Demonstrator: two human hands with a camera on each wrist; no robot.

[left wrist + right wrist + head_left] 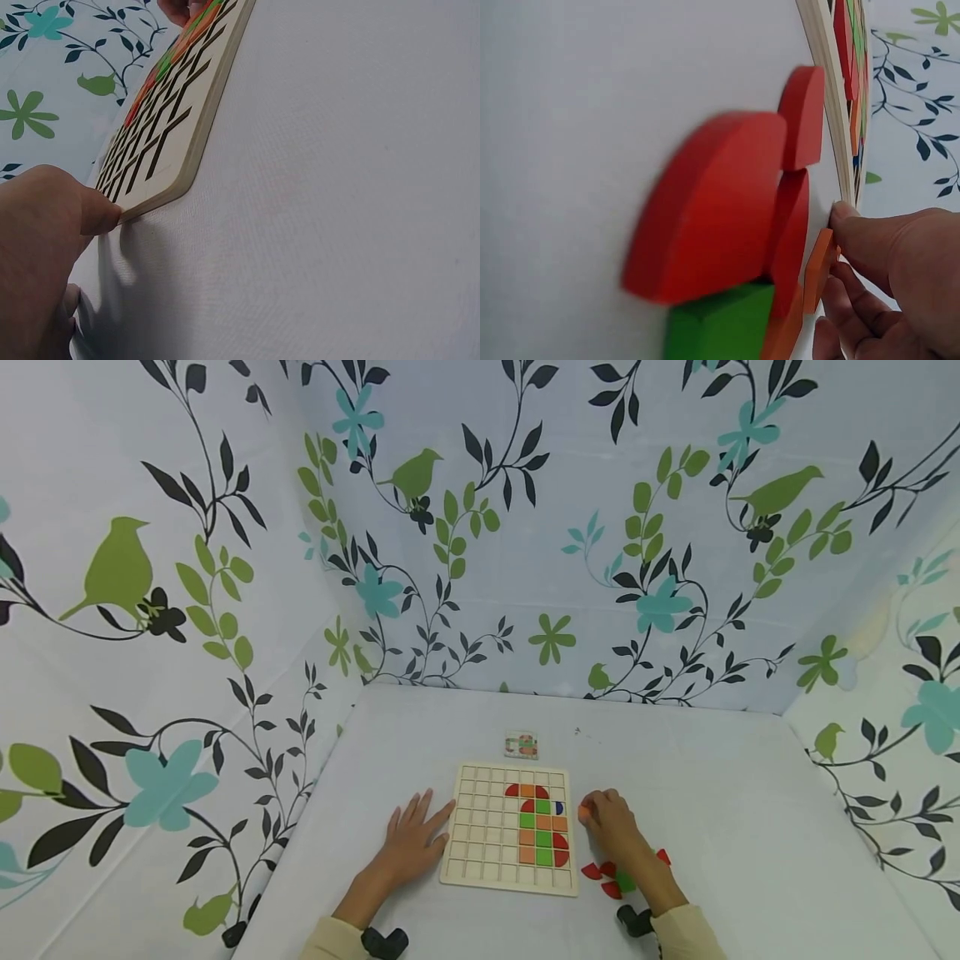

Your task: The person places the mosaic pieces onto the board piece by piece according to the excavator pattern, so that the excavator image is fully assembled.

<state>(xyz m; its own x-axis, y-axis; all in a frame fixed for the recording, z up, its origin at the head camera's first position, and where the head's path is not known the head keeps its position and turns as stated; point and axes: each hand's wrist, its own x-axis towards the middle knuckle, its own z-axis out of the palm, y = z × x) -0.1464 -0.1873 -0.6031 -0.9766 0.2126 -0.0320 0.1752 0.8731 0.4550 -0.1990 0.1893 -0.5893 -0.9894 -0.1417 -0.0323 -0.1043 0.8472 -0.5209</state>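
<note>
A wooden grid board (487, 827) lies on the table, its right side partly filled with red, orange and green pieces and one blue half-round (559, 808). My left hand (412, 842) rests at the board's left edge with fingers spread; in the left wrist view its thumb (97, 214) touches the board's corner. Just off the board's right edge, my right hand (613, 827) pinches an orange block (821, 268) between thumb and fingers. Near that wrist lie loose red quarter-round pieces (720, 202) and a green block (720, 322).
A small picture card (521, 745) lies behind the board on the white table (705, 785). Patterned cloth (480, 527) with birds and leaves hangs around the table's back and sides. Black wrist devices (385, 943) show at both sleeves.
</note>
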